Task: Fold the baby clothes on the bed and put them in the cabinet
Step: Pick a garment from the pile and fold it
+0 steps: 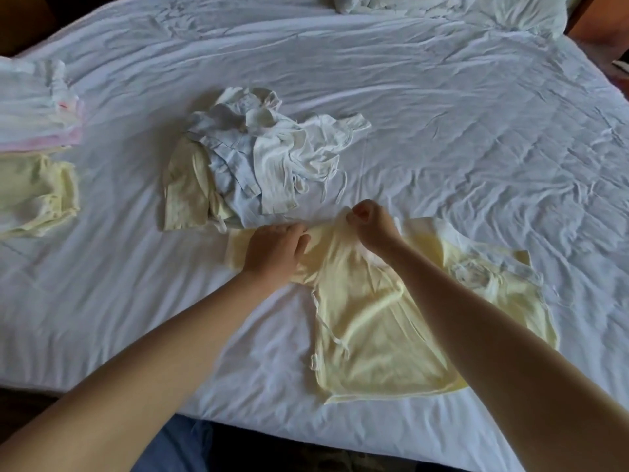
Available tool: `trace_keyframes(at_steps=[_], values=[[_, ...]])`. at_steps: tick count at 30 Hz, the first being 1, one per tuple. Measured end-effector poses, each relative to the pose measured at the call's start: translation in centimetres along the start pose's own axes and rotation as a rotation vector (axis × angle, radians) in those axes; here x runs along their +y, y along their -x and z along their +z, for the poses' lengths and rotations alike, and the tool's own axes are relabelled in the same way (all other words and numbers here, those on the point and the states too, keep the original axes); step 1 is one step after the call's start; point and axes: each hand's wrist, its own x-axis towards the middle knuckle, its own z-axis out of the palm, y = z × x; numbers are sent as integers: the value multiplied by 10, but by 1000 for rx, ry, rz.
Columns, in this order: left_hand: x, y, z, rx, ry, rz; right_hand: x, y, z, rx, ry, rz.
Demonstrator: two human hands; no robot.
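A yellow shirt point(371, 335) lies spread flat on the bed point(442, 114), close to its near edge. The right hand point(371, 228) pinches the shirt's collar with curled fingers. The left hand point(275, 252) lies on a sleeve with its fingers bent; I cannot tell whether they grip or only press. A loose pile point(255, 155) sits mid-bed just beyond, and folded stacks point(37, 195) lie at the left edge.

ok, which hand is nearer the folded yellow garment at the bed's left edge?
Left. The left hand holds the yellow shirt at its sleeve side, toward the folded yellow garment; the right hand pinches the collar, farther right.
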Motion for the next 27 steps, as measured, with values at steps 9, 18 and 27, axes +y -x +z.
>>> trace_keyframes(at_steps=[9,18,27], values=[[-22,5,-32,-197,-58,-202,-2,-2,30,33,91,-31],[-47,17,-41,-306,-46,-242,5,12,51,193,312,-194],[-45,14,-35,-106,-136,-99,12,14,48,102,456,-240]])
